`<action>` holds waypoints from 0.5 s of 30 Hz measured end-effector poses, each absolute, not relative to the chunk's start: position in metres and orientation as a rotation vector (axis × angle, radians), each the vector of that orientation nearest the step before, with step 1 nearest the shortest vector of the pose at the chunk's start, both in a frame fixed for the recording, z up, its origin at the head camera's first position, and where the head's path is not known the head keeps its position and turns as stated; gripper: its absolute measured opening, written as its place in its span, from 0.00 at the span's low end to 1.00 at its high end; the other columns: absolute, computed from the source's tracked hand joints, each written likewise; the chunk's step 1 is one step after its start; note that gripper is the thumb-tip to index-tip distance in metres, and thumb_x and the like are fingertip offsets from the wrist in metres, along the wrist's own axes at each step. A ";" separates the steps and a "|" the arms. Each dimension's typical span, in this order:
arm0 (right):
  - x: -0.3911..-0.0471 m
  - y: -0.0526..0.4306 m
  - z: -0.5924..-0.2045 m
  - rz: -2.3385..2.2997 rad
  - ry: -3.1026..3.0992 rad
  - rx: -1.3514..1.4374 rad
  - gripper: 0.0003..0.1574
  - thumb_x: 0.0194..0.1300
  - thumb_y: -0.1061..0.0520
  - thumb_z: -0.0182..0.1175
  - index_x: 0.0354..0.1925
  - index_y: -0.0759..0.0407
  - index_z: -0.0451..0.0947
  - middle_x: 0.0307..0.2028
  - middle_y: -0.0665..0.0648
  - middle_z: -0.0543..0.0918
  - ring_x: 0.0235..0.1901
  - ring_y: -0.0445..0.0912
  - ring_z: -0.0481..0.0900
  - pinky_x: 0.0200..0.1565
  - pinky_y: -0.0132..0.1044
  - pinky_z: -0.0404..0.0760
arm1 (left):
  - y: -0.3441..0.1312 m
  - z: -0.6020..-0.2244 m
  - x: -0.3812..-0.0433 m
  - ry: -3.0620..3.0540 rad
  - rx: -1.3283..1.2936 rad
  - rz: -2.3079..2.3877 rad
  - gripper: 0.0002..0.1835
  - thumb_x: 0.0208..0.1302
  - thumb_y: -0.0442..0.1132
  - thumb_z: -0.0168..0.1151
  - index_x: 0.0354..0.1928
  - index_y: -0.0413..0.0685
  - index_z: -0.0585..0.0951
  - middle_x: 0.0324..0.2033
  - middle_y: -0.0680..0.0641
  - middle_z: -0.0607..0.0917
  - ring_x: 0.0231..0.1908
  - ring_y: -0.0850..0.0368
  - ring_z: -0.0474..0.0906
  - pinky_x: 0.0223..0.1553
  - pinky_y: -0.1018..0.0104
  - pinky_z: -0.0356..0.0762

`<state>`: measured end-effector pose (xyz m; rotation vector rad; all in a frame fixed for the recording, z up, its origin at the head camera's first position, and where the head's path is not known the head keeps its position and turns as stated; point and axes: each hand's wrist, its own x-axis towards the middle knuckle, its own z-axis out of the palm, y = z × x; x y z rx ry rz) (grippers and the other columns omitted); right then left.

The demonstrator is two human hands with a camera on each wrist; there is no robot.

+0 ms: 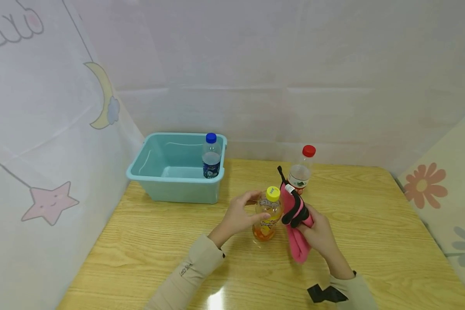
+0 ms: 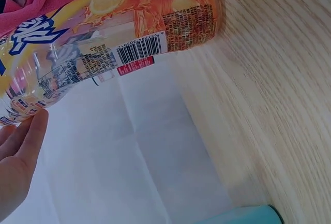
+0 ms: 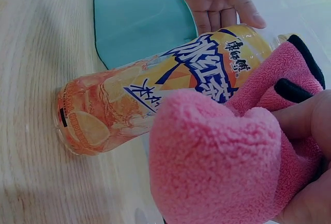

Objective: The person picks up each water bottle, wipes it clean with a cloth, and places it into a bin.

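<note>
A clear iced tea bottle [image 1: 270,211] with a yellow cap and orange label stands on the wooden table, a little amber liquid at its bottom. My left hand [image 1: 241,215] holds its upper part, thumb at the front and fingers behind. In the left wrist view, fingertips [image 2: 36,131] touch the bottle's upper part. Just right of the bottle, my right hand [image 1: 320,231] grips a folded pink cloth [image 1: 297,243] with black edging. The right wrist view has this pink cloth [image 3: 217,157] in front of the label, partly hiding it; whether they touch I cannot tell.
A light blue plastic basin [image 1: 178,189] stands at the back left, with a blue-capped bottle [image 1: 211,157] upright inside it. Behind the cloth stands a red-capped bottle [image 1: 300,172], partly hidden. Printed fabric [image 1: 255,120] hangs behind the table [image 1: 372,224].
</note>
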<state>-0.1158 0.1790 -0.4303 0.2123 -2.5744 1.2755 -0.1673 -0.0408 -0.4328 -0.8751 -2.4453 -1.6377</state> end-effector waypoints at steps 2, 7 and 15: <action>-0.115 0.178 -0.428 1.274 -2.582 0.214 0.30 0.44 0.76 0.64 0.50 0.69 0.73 0.36 0.65 0.81 0.34 0.51 0.77 0.36 0.41 0.76 | -0.041 -0.433 -0.167 -2.426 -0.885 -1.661 0.31 0.50 0.41 0.70 0.55 0.34 0.71 0.47 0.40 0.79 0.46 0.48 0.77 0.47 0.69 0.75; -0.114 0.175 -0.422 1.274 -2.589 0.242 0.31 0.45 0.75 0.63 0.52 0.69 0.72 0.37 0.66 0.81 0.35 0.52 0.78 0.37 0.43 0.77 | -0.041 -0.434 -0.166 -2.400 -0.896 -1.696 0.32 0.50 0.39 0.69 0.56 0.31 0.71 0.49 0.37 0.78 0.46 0.43 0.77 0.46 0.73 0.75; -0.116 0.168 -0.421 1.216 -2.608 0.301 0.29 0.43 0.75 0.64 0.48 0.70 0.74 0.33 0.64 0.82 0.31 0.50 0.77 0.32 0.42 0.76 | -0.041 -0.433 -0.165 -2.389 -0.896 -1.696 0.32 0.50 0.37 0.69 0.57 0.31 0.71 0.50 0.36 0.77 0.48 0.44 0.77 0.46 0.70 0.76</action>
